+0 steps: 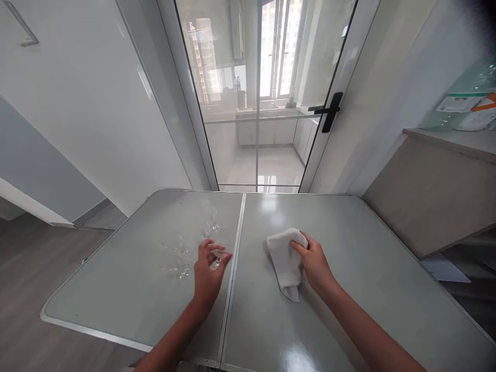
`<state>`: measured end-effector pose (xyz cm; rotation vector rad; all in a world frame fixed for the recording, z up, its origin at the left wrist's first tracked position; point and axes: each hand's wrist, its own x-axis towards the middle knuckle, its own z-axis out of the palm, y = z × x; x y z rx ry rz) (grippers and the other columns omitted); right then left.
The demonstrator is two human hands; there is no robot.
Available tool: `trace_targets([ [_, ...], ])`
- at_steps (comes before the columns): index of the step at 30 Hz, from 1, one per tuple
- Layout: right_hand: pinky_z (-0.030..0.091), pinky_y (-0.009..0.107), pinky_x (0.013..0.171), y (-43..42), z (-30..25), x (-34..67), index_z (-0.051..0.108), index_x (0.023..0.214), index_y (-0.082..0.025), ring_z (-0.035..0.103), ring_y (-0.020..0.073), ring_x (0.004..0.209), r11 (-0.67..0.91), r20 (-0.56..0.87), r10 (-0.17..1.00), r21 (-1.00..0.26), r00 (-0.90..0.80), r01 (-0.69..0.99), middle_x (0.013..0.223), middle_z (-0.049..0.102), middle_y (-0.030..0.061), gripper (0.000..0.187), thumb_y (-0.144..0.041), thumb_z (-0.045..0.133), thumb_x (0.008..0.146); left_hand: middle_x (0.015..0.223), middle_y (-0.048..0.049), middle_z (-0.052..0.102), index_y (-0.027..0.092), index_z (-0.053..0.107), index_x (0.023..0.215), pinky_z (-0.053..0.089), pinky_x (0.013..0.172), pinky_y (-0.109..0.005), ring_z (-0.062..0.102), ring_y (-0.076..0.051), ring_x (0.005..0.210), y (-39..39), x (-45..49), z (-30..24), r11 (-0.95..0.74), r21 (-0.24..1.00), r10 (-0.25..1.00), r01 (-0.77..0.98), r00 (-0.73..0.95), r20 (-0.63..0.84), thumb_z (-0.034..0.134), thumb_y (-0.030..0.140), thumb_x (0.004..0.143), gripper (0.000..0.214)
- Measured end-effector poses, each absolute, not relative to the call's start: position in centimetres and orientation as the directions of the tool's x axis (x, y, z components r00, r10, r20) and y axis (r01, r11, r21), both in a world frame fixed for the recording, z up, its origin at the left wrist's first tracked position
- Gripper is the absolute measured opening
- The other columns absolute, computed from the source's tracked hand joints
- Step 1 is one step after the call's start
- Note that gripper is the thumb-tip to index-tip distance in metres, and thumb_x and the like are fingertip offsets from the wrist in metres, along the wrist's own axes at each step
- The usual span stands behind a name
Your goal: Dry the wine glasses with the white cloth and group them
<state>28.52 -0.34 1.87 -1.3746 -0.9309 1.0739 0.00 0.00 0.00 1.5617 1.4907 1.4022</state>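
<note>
My left hand (208,271) is curled round a clear wine glass (217,254) that stands on the left half of a grey folding table (349,268). Two more clear wine glasses stand close by: one (211,219) just behind it, one (179,258) to its left. My right hand (314,261) rests on a white cloth (284,261) lying crumpled on the right half of the table, fingers pinching its upper edge.
A metal seam (237,243) runs down the table's middle. Behind the table is a glass sliding door (258,103) with a black handle (329,111). A beige counter (434,191) with papers stands at the right. Wood floor lies to the left.
</note>
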Motion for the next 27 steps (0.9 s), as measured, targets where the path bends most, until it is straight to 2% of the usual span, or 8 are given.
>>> trace_targets([
  [4, 0.038, 0.025, 0.058, 0.6, 1.5, 27.8, 0.055, 0.091, -0.023, 0.046, 0.0143, 0.063, 0.131, 0.215, 0.916, -0.958, 0.339, 0.253, 0.073, 0.055, -0.0040, 0.012, -0.032, 0.062, 0.088, 0.094, -0.0003, 0.075, 0.025, 0.057, 0.123, 0.056, 0.061, -0.025, 0.062, -0.010, 0.056, 2.9, 3.3, 0.7, -0.456, 0.795, 0.889, 0.400, 0.250, 0.384, 0.081, 0.046, 0.082, 0.052],
  [7, 0.034, 0.025, 0.056, 1.0, 0.4, 27.8, 0.043, 0.084, -0.025, 0.033, 0.0121, 0.056, 0.326, 0.454, 0.868, -0.826, 0.200, 0.460, 0.067, 0.041, -0.0071, 0.017, -0.020, 0.059, 0.086, 0.092, -0.0006, 0.077, 0.024, 0.061, 0.125, 0.056, 0.060, -0.024, 0.062, -0.010, 0.054, 5.4, 5.4, -0.7, -0.630, 0.637, 0.775, 0.444, 0.310, 0.550, 0.079, 0.047, 0.084, 0.050],
  [10, 0.044, 0.032, 0.073, 1.2, -0.3, 28.5, 0.038, 0.082, -0.026, 0.037, 0.0133, 0.059, 0.588, 0.657, 0.750, -0.613, -0.072, 0.528, 0.069, 0.037, -0.0068, 0.022, -0.010, 0.054, 0.083, 0.095, -0.0024, 0.079, 0.022, 0.059, 0.133, 0.056, 0.061, -0.023, 0.069, -0.011, 0.061, 6.5, 6.1, -2.5, -0.758, 0.414, 0.616, 0.504, 0.345, 0.708, 0.076, 0.040, 0.089, 0.051],
  [12, 0.046, 0.039, 0.083, 1.0, -0.2, 29.1, 0.039, 0.086, -0.026, 0.041, 0.0150, 0.062, 0.659, 0.653, 0.724, -0.560, -0.222, 0.502, 0.071, 0.040, -0.0059, 0.022, -0.009, 0.052, 0.085, 0.097, -0.0049, 0.080, 0.019, 0.056, 0.139, 0.056, 0.063, -0.023, 0.075, -0.014, 0.070, 6.4, 6.0, -3.2, -0.819, 0.259, 0.502, 0.512, 0.421, 0.756, 0.075, 0.034, 0.091, 0.054],
  [19, 0.049, 0.034, 0.074, -0.6, 0.0, 29.1, 0.038, 0.124, -0.028, 0.059, 0.0216, 0.081, 0.306, 0.222, 0.921, -0.920, -0.320, 0.243, 0.089, 0.057, 0.0020, 0.022, -0.035, 0.044, 0.104, 0.115, -0.0160, 0.077, 0.009, 0.049, 0.147, 0.058, 0.071, -0.025, 0.078, -0.019, 0.089, 4.7, 5.3, -2.8, -0.888, -0.021, 0.291, 0.460, 0.596, 0.749, 0.071, 0.020, 0.093, 0.060],
  [22, 0.051, 0.041, 0.087, -0.9, -0.2, 29.2, 0.039, 0.129, -0.027, 0.063, 0.0254, 0.094, 0.299, 0.200, 0.904, -0.927, -0.377, 0.226, 0.097, 0.060, 0.0050, 0.029, -0.040, 0.046, 0.103, 0.108, -0.0136, 0.079, 0.012, 0.053, 0.145, 0.057, 0.066, -0.023, 0.077, -0.017, 0.079, 4.0, 5.4, -3.1, -0.915, 0.099, 0.328, 0.391, 0.580, 0.746, 0.074, 0.024, 0.091, 0.059],
  [24, 0.049, 0.047, 0.097, -0.9, 0.0, 29.6, 0.037, 0.132, -0.028, 0.064, 0.0259, 0.097, 0.332, 0.228, 0.875, -0.925, -0.426, 0.186, 0.097, 0.063, 0.0051, 0.032, -0.038, 0.046, 0.103, 0.092, -0.0090, 0.080, 0.016, 0.060, 0.140, 0.055, 0.058, -0.022, 0.072, -0.014, 0.063, 3.8, 5.5, -3.4, -0.863, 0.379, 0.504, 0.334, 0.517, 0.692, 0.078, 0.034, 0.088, 0.058],
  [27, 0.041, 0.054, 0.109, -1.2, 0.6, 30.2, 0.037, 0.130, -0.031, 0.065, 0.0260, 0.102, 0.437, 0.328, 0.812, -0.890, -0.482, 0.129, 0.094, 0.065, 0.0029, 0.028, -0.031, 0.046, 0.103, 0.065, -0.0024, 0.070, 0.014, 0.070, 0.129, 0.045, 0.043, -0.022, 0.055, -0.010, 0.042, 4.1, 5.4, -3.6, -0.529, 0.837, 0.715, 0.141, 0.605, 0.350, 0.073, 0.056, 0.086, 0.060],
])
